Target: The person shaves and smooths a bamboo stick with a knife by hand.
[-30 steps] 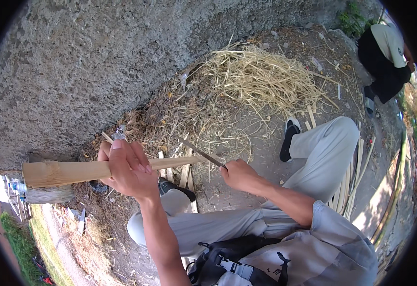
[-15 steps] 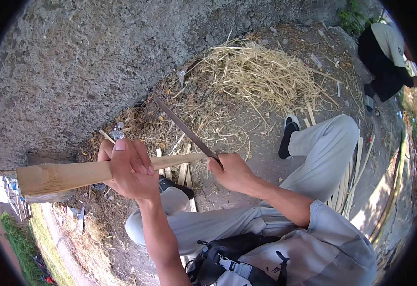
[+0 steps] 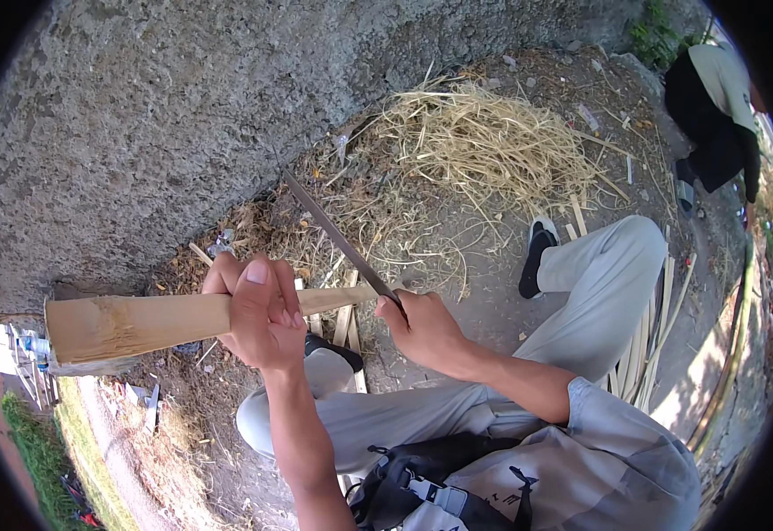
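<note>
A pale split bamboo piece lies crosswise before me, its wide end at the left and its narrow end at the right. My left hand is closed around its middle, thumb on top. In my right hand is the handle of a long, dark-bladed knife. The blade slants up and left, and its lower part meets the bamboo's narrow end in this view. Whether the edge touches the bamboo I cannot tell. My right fingers hide most of the handle.
Beyond my hands is a heap of thin bamboo shavings on the dirt. A rough concrete wall rises behind. Bamboo strips lie beside my bent leg. Another person is at the far right.
My left hand and the bamboo have shifted a little to the right. My right hand has moved slightly left and down with the knife, closing the distance between the hands.
</note>
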`<act>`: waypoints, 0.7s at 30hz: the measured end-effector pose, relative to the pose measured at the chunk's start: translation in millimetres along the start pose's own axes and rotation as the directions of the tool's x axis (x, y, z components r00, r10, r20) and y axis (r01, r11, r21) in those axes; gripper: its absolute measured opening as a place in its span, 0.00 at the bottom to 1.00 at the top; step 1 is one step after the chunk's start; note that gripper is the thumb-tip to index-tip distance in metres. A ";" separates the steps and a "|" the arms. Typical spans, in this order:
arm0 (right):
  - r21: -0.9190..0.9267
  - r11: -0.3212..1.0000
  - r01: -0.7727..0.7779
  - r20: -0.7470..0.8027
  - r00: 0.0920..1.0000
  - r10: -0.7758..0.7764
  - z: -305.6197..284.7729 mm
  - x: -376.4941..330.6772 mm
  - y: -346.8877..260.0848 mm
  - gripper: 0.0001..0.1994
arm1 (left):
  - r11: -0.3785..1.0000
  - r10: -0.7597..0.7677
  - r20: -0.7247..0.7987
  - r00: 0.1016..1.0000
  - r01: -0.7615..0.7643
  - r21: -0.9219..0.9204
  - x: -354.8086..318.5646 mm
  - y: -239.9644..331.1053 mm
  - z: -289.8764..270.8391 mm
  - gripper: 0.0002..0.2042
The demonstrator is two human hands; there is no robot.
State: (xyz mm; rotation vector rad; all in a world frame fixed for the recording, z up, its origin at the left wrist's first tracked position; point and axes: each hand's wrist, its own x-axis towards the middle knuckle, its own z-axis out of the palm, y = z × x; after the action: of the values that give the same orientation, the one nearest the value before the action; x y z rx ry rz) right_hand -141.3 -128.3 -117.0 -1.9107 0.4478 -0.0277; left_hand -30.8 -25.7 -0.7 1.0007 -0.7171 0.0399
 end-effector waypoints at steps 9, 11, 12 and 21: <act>-0.126 0.990 0.061 0.030 0.998 -0.058 2.5 13.7 10.6 0.18 | 0.999 0.020 -0.105 0.994 -0.016 0.035 2.3 5.1 -1.2 0.16; -0.006 0.996 0.090 -0.114 0.989 -0.090 3.8 4.1 -1.5 0.18 | 0.999 0.024 -0.097 0.995 -0.021 0.036 0.4 1.6 -0.1 0.16; -0.007 0.996 0.089 -0.117 0.989 -0.089 13.7 2.9 11.8 0.18 | 0.999 0.026 -0.076 0.997 -0.024 0.032 0.2 1.8 2.5 0.16; -0.083 0.996 -0.009 -0.060 0.998 0.004 1.7 6.1 22.0 0.18 | 0.985 0.067 -0.159 0.985 -0.039 0.169 4.6 2.5 2.1 0.15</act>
State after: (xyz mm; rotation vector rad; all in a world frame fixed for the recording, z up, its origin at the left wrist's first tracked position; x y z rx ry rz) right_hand -141.7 -135.5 -138.6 -1.9949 0.5023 -0.0631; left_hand -29.2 -27.2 4.4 1.1225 -0.5957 0.2293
